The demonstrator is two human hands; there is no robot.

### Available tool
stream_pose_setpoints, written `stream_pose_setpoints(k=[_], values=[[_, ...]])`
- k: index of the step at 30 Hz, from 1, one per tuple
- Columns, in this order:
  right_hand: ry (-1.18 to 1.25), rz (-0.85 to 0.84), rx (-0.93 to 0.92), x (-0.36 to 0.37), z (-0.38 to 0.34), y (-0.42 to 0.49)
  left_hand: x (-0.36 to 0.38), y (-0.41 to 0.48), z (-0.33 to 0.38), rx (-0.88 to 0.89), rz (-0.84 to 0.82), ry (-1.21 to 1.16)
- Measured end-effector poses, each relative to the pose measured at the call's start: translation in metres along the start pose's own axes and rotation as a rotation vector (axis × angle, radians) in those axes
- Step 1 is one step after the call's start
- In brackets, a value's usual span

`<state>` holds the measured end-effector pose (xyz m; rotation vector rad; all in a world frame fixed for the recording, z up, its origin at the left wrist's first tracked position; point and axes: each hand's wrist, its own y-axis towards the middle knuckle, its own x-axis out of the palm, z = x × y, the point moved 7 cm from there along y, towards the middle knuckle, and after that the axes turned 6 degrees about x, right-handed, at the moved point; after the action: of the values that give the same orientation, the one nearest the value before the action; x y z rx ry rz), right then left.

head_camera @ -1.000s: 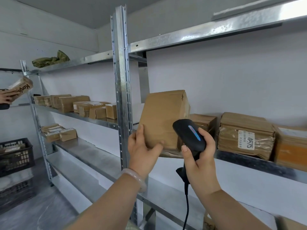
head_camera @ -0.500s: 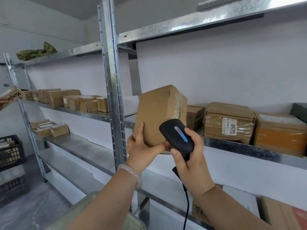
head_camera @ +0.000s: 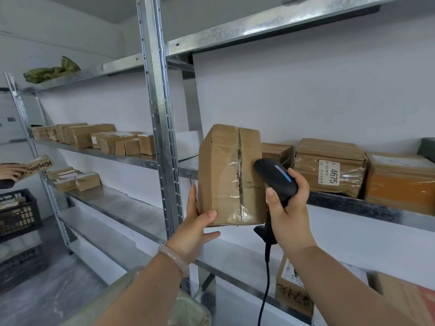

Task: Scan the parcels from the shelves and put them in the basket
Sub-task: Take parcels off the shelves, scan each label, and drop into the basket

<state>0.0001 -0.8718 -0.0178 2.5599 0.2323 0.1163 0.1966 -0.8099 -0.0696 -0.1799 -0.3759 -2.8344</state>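
Can't see the parcel's point(head_camera: 226, 175) far faces, or the left hand's point(head_camera: 191, 234) fingers tucked behind it. Lose most of the scanner point(head_camera: 274, 176) grip inside the right hand point(head_camera: 288, 220), and its cable point(head_camera: 264, 285) at the bottom edge. Can't read the small print beside 4675 on the label point(head_camera: 329, 172). Get only part of the basket point(head_camera: 21, 215) and the second person's hand point(head_camera: 9, 171), both cut by the left edge.

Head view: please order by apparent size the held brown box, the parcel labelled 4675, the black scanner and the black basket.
1. held brown box (nearest camera).
2. parcel labelled 4675.
3. black basket and black scanner: alike; basket is far and cut by the frame edge.
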Motion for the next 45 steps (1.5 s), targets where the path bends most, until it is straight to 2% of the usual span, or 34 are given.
stream_pose_setpoints(k=[5, 7, 10, 13, 16, 22, 27, 31, 38, 45], values=[[-0.033, -0.025, -0.062, 0.001, -0.004, -0.005, -0.001, 0.002, -0.012, -0.017, -0.137, 0.071], [-0.039, -0.020, -0.095, 0.002, -0.005, -0.010, 0.001, 0.001, -0.003, 0.051, -0.084, 0.173], [-0.027, -0.006, -0.102, 0.005, -0.002, -0.016, 0.000, 0.001, 0.013, 0.200, 0.100, 0.373], [-0.037, -0.002, -0.109, 0.009, 0.002, -0.021, 0.005, -0.003, 0.022, 0.315, 0.189, 0.406], [-0.054, -0.012, -0.114, 0.014, 0.005, -0.028, 0.012, -0.001, 0.012, 0.265, 0.210, 0.352], [-0.013, -0.026, -0.123, 0.022, 0.008, -0.044, 0.020, -0.003, 0.007, 0.139, 0.290, 0.513], [-0.047, -0.081, -0.157, 0.026, 0.009, -0.049, 0.014, -0.006, -0.001, 0.105, 0.310, 0.535], [-0.066, -0.100, -0.123, 0.022, 0.016, -0.043, 0.003, -0.003, -0.007, 0.153, 0.316, 0.431], [-0.081, -0.033, 0.037, 0.001, 0.039, -0.028, -0.011, -0.012, -0.027, 0.149, 0.198, 0.108], [-0.140, -0.085, 0.066, 0.008, 0.052, -0.037, -0.017, -0.015, -0.046, 0.067, 0.115, 0.093]])
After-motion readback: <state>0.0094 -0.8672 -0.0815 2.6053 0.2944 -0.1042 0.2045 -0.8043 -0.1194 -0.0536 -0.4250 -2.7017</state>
